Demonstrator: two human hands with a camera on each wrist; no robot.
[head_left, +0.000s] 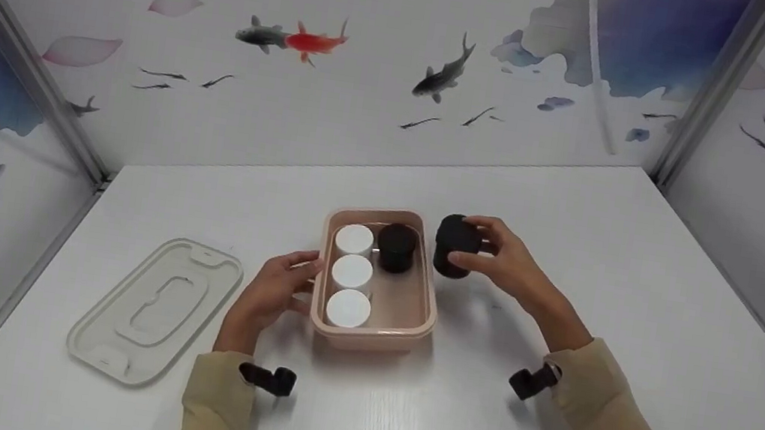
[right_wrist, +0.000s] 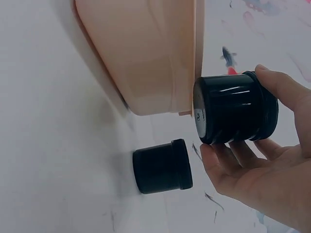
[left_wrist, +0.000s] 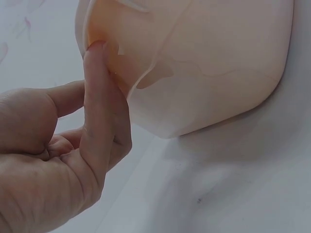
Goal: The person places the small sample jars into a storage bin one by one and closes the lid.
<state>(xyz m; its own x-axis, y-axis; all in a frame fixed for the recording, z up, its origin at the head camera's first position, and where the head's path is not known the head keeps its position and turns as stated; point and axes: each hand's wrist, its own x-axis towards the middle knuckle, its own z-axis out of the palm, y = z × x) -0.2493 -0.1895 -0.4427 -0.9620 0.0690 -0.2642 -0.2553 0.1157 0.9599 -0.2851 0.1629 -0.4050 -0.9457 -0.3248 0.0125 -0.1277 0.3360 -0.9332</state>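
Observation:
A pink plastic box (head_left: 418, 304) stands in the middle of the table. My left hand (head_left: 277, 286) touches its left side, fingertips right at the wall under the rim. Three jars with white lids (head_left: 352, 271) line the box's left half, and a black jar (head_left: 396, 247) stands in its far right corner. Beside the box's right side, my right hand (head_left: 501, 259) grips another black lidded jar (right_wrist: 235, 107) between thumb and fingers, up off the table. Below it, a second black jar (right_wrist: 163, 167) stands on the table, mostly hidden behind the held one in the head view.
A pale, rounded rectangular lid (head_left: 98, 343) lies flat on the white table (head_left: 359, 424), left of the left hand. Panels with painted fish (head_left: 441, 76) and petals enclose the table at the back and sides.

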